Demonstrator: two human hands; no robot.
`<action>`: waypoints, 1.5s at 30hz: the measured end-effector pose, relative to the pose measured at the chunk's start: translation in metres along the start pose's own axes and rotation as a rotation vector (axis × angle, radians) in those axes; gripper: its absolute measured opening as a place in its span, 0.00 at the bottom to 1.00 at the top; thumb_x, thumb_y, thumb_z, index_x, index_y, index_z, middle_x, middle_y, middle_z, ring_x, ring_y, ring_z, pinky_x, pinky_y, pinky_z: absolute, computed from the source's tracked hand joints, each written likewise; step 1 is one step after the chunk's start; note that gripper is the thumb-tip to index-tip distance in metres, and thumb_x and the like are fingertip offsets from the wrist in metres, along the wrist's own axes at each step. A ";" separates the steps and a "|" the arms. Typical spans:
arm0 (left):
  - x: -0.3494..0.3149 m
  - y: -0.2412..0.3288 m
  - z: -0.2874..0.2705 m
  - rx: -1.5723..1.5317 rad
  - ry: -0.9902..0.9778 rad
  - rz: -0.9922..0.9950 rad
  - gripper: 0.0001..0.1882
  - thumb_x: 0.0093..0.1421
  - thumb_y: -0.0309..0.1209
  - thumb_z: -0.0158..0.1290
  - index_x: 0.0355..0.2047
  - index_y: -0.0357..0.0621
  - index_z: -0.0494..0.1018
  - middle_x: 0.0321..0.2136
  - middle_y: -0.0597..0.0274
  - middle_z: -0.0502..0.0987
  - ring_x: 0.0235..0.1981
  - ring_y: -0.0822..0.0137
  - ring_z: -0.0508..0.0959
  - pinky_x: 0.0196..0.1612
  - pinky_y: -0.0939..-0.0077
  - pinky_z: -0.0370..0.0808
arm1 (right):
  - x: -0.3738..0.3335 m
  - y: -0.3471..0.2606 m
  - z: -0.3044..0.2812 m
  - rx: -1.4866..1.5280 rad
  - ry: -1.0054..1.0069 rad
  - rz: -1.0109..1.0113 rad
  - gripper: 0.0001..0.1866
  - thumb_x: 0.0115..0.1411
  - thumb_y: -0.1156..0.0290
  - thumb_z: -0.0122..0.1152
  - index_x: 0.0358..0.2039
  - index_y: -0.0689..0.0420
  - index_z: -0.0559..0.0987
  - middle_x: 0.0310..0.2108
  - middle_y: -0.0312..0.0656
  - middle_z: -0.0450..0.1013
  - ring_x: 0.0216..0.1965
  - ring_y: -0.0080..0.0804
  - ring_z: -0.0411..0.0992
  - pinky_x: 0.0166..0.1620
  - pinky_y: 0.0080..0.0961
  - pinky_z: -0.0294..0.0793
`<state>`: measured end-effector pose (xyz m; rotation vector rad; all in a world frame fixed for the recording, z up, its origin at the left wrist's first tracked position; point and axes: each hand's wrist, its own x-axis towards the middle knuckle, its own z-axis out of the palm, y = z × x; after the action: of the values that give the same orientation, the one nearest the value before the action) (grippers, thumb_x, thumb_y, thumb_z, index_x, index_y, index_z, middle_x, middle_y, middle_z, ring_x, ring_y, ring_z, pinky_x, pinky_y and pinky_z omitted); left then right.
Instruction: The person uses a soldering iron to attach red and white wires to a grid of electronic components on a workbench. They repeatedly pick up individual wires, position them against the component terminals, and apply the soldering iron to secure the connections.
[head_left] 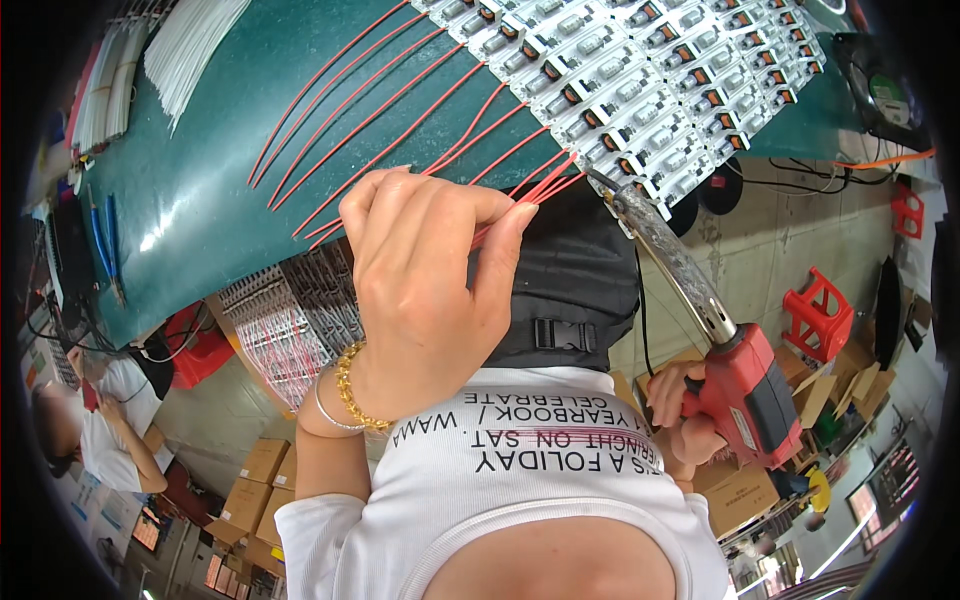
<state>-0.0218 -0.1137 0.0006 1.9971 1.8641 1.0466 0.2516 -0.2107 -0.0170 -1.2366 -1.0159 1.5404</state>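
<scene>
My left hand (425, 270) pinches a small bunch of red wires (548, 186) between thumb and forefinger, at the near corner of a panel of small metal-coloured modules (640, 90). In my right hand (682, 412) is a red soldering gun (752, 395) with a long, darkened metal barrel. Its tip is by the panel's near corner, close to the wire ends; whether it touches them I cannot tell. More red wires (345, 110) fan out leftward from the panel's edge across the green tabletop (215, 190).
Bundles of white strips (190, 50) lie at the far left, with blue-handled pliers (105, 240) nearer. More wired modules (290, 330) hang below the table edge. A black fan-like device (880, 95) stands far right, a red stool (818, 313) on the floor. A co-worker (115, 420) sits at left.
</scene>
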 end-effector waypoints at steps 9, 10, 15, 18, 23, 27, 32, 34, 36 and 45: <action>0.000 0.001 0.002 0.013 -0.015 0.003 0.06 0.50 0.23 0.60 0.23 0.41 0.72 0.20 0.63 0.72 0.24 0.63 0.70 0.44 0.65 0.67 | 0.018 -0.010 0.021 -0.004 0.004 -0.101 0.37 0.52 0.42 0.59 0.48 0.62 0.64 0.10 0.31 0.60 0.10 0.24 0.60 0.19 0.22 0.60; 0.000 0.001 0.001 0.012 -0.012 0.001 0.06 0.50 0.23 0.60 0.23 0.41 0.72 0.20 0.63 0.72 0.24 0.63 0.70 0.44 0.65 0.67 | 0.020 -0.012 0.024 0.006 -0.005 -0.111 0.37 0.52 0.42 0.59 0.48 0.62 0.64 0.10 0.31 0.60 0.10 0.24 0.59 0.18 0.22 0.60; 0.000 0.001 0.001 0.011 -0.009 -0.002 0.05 0.50 0.23 0.60 0.23 0.41 0.73 0.20 0.63 0.72 0.24 0.63 0.70 0.44 0.64 0.67 | 0.028 -0.017 0.030 0.032 -0.003 -0.136 0.38 0.52 0.43 0.59 0.49 0.63 0.63 0.09 0.31 0.60 0.09 0.23 0.59 0.17 0.21 0.60; -0.001 0.001 0.000 0.027 -0.011 0.007 0.05 0.50 0.23 0.59 0.23 0.40 0.73 0.19 0.63 0.73 0.24 0.63 0.70 0.43 0.64 0.68 | 0.031 -0.018 0.032 0.040 0.002 -0.148 0.38 0.53 0.43 0.59 0.49 0.64 0.63 0.09 0.32 0.60 0.09 0.23 0.59 0.17 0.21 0.59; 0.000 -0.004 -0.006 0.035 -0.049 0.011 0.04 0.51 0.23 0.58 0.24 0.40 0.73 0.21 0.62 0.73 0.26 0.63 0.71 0.41 0.66 0.69 | 0.031 -0.020 0.030 -0.016 0.006 -0.194 0.38 0.54 0.44 0.58 0.51 0.64 0.62 0.09 0.32 0.60 0.08 0.23 0.59 0.16 0.21 0.59; -0.001 0.001 -0.004 -0.043 0.035 -0.105 0.05 0.49 0.23 0.59 0.23 0.42 0.72 0.20 0.63 0.72 0.26 0.61 0.70 0.36 0.72 0.64 | 0.030 -0.016 0.024 0.009 -0.018 -0.232 0.37 0.55 0.45 0.57 0.51 0.65 0.62 0.09 0.32 0.61 0.08 0.24 0.59 0.16 0.21 0.60; -0.002 0.005 -0.007 -0.025 -0.060 -0.060 0.05 0.49 0.23 0.59 0.24 0.42 0.73 0.23 0.63 0.73 0.29 0.63 0.70 0.42 0.71 0.62 | 0.022 -0.015 0.015 0.043 -0.036 -0.196 0.39 0.54 0.43 0.56 0.53 0.64 0.60 0.10 0.31 0.61 0.11 0.23 0.61 0.19 0.22 0.61; -0.002 0.009 -0.003 -0.003 -0.099 -0.028 0.05 0.48 0.24 0.59 0.24 0.43 0.73 0.24 0.65 0.74 0.30 0.63 0.71 0.45 0.70 0.61 | 0.014 -0.010 0.008 0.053 -0.030 -0.172 0.40 0.53 0.42 0.56 0.52 0.64 0.60 0.10 0.31 0.61 0.11 0.23 0.61 0.19 0.22 0.61; -0.001 0.011 -0.001 0.000 -0.127 0.005 0.05 0.47 0.24 0.60 0.23 0.43 0.74 0.23 0.65 0.74 0.30 0.63 0.71 0.45 0.69 0.61 | -0.008 0.011 -0.013 0.038 0.048 -0.170 0.40 0.53 0.41 0.57 0.51 0.63 0.61 0.11 0.31 0.62 0.11 0.23 0.61 0.20 0.22 0.61; 0.000 0.011 0.001 -0.002 -0.117 0.025 0.06 0.45 0.24 0.61 0.20 0.43 0.74 0.21 0.66 0.74 0.29 0.64 0.71 0.45 0.68 0.61 | -0.036 0.029 -0.054 -0.538 0.164 -0.082 0.38 0.51 0.39 0.58 0.46 0.61 0.65 0.11 0.30 0.62 0.11 0.23 0.61 0.20 0.22 0.61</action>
<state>-0.0123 -0.1148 0.0063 2.0384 1.7826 0.9170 0.3042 -0.2492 -0.0445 -1.6311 -1.4040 1.1111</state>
